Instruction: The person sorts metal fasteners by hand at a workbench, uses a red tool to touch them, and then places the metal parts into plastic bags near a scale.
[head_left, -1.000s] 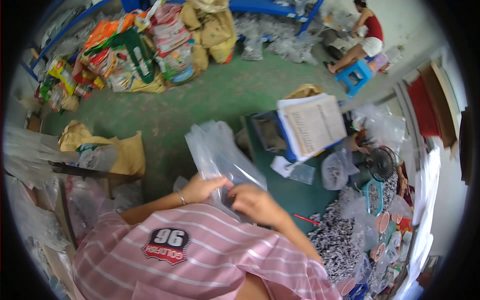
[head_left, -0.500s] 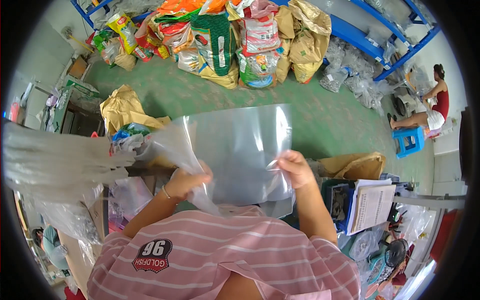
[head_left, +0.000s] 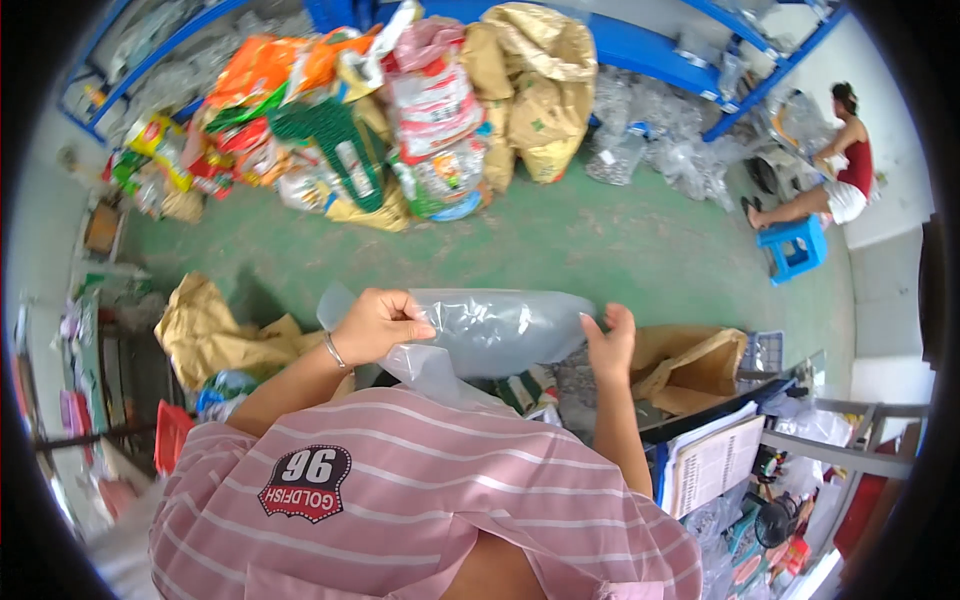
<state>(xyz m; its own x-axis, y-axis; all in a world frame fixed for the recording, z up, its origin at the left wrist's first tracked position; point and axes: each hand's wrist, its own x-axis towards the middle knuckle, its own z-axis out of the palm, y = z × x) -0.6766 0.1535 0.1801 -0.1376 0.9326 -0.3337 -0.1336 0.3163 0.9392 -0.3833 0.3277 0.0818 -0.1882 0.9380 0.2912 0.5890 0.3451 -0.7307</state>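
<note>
My left hand (head_left: 375,325) is closed on a clear plastic bag (head_left: 500,325), pinching its upper left part between thumb and fingers. The bag hangs in front of my chest, curved and shiny, with a loose flap folding down below that hand. At the bag's right end is my right hand (head_left: 608,340), thumb and fingers apart. Its thumb is close to the bag's edge; whether it touches I cannot tell. Under the bag, partly hidden, lie green-and-white sacking (head_left: 525,388) and a heap of greyish pieces (head_left: 575,385).
An open brown paper sack (head_left: 690,365) stands to the right, beside a clipboard of papers (head_left: 715,460). Crumpled brown paper (head_left: 205,325) lies left. Full sacks (head_left: 440,120) line the far side under blue shelving (head_left: 650,55). Another person (head_left: 850,160) sits on a blue stool (head_left: 795,248) at far right.
The view has swung to the right. The bag, held up spread out before, now sags lower and folds over. My right hand's fingers have come apart from its edge.
</note>
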